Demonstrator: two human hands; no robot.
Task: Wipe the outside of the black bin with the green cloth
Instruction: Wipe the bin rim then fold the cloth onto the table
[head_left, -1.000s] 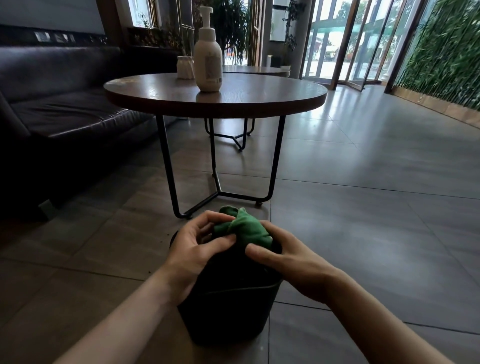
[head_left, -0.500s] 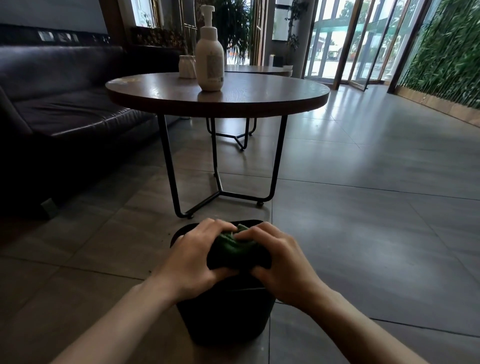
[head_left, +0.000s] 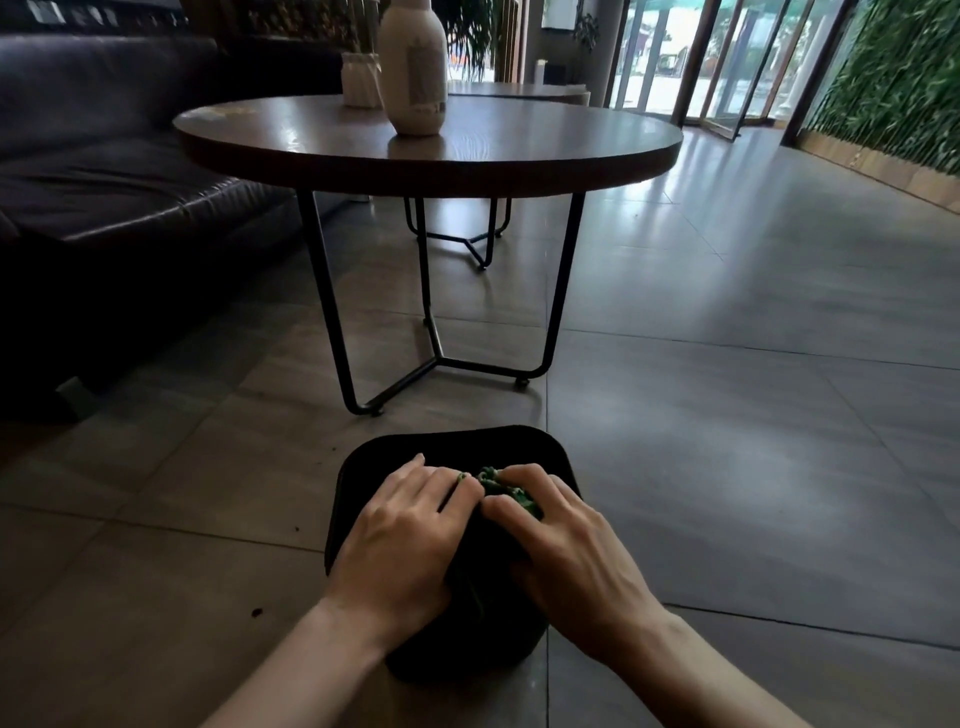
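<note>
The black bin (head_left: 363, 470) stands on the tiled floor right in front of me. Both my hands rest on its near rim, side by side. My left hand (head_left: 402, 535) and my right hand (head_left: 566, 545) are closed over the bunched green cloth (head_left: 501, 486), which shows only as a small green patch between my fingers. Most of the cloth is hidden under my hands, and I cannot tell how far it hangs down the bin's near side.
A round wooden table (head_left: 571, 156) on thin black legs (head_left: 332, 312) stands just beyond the bin, with a white pump bottle (head_left: 413, 67) on top. A dark leather sofa (head_left: 104, 171) runs along the left. Tiled floor (head_left: 727, 389) stretches to the right toward glass doors.
The cloth stood up above the bin a second ago; my hands have pressed it down and closed together over it. The view has tilted downward and moved closer to the bin.
</note>
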